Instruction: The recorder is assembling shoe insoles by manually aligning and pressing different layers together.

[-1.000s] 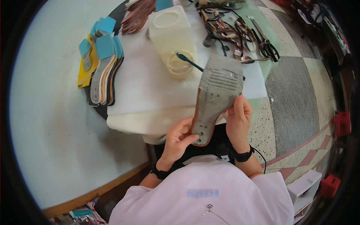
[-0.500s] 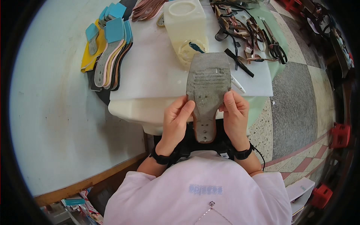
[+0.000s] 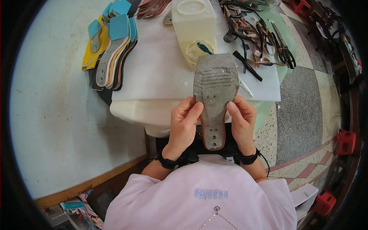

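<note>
Between my two hands I hold a grey shoe insole (image 3: 216, 90), its wide end away from me and its narrow heel end toward me. Ridges cross its wide part, small holes dot the heel, and a brown edge shows round the narrow end. My left hand (image 3: 184, 122) pinches its left edge, thumb on top. On the right edge, my right hand (image 3: 242, 119) grips it the same way. Just beyond the insole stands a cut-open whitish plastic jug (image 3: 194, 28) with pale paste and a dark teal brush (image 3: 205, 48) in its opening.
Stacked insoles with blue ends (image 3: 119, 27) lie at the left by a yellow piece (image 3: 89, 57). Brown pieces (image 3: 153, 8) lie at the back. Leather straps (image 3: 245, 34), scissors (image 3: 283, 48) and a white pen-like tool (image 3: 245, 87) are on the right. Red stools (image 3: 345, 142) stand on the floor.
The insole has shifted slightly toward me, and its heel end sits a little lower and further right. My right thumb has moved slightly down its edge. Both hands keep hold.
</note>
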`<action>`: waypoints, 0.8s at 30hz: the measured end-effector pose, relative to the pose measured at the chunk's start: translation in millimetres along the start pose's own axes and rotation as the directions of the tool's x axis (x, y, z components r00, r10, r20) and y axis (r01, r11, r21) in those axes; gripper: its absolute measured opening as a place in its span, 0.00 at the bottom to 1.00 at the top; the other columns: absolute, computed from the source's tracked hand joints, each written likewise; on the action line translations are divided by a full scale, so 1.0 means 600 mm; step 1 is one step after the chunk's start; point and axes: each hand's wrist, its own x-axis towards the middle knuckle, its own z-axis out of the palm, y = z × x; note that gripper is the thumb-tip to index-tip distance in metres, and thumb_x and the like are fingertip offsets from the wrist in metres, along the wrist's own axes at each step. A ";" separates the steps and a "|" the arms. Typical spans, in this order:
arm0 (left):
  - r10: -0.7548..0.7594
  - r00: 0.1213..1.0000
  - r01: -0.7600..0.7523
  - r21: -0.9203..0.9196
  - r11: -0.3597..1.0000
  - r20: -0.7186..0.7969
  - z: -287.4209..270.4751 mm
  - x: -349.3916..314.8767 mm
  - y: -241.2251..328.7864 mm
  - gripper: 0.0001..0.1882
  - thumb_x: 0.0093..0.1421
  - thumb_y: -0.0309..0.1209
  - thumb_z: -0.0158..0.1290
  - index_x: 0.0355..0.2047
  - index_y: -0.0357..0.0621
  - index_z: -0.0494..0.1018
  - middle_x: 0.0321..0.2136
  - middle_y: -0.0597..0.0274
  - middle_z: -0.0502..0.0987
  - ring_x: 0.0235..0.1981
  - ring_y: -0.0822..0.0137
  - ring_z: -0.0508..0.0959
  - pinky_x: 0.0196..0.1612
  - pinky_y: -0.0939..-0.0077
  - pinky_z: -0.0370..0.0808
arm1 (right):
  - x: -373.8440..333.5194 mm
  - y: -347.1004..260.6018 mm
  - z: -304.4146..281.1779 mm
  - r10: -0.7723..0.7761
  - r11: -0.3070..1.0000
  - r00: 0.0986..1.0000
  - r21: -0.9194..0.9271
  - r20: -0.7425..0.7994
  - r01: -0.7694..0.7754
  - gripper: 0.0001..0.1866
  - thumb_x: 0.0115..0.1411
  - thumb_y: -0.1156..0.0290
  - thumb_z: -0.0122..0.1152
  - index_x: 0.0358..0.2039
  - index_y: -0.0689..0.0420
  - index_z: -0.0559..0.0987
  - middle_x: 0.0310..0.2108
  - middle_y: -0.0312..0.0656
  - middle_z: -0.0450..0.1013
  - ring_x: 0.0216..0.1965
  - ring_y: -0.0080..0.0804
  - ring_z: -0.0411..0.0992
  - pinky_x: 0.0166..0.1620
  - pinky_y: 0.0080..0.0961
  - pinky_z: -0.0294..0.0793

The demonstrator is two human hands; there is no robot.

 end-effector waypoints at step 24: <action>0.034 0.998 -0.034 -0.002 0.999 0.054 -0.035 0.001 -0.019 0.12 0.62 0.30 0.44 0.40 0.34 0.71 0.35 0.57 0.77 0.36 0.70 0.76 0.40 0.75 0.71 | 0.000 -0.005 -0.010 0.075 0.997 0.990 0.011 -0.115 -0.075 0.09 0.60 0.73 0.53 0.27 0.67 0.73 0.21 0.26 0.58 0.25 0.14 0.54 0.29 0.12 0.51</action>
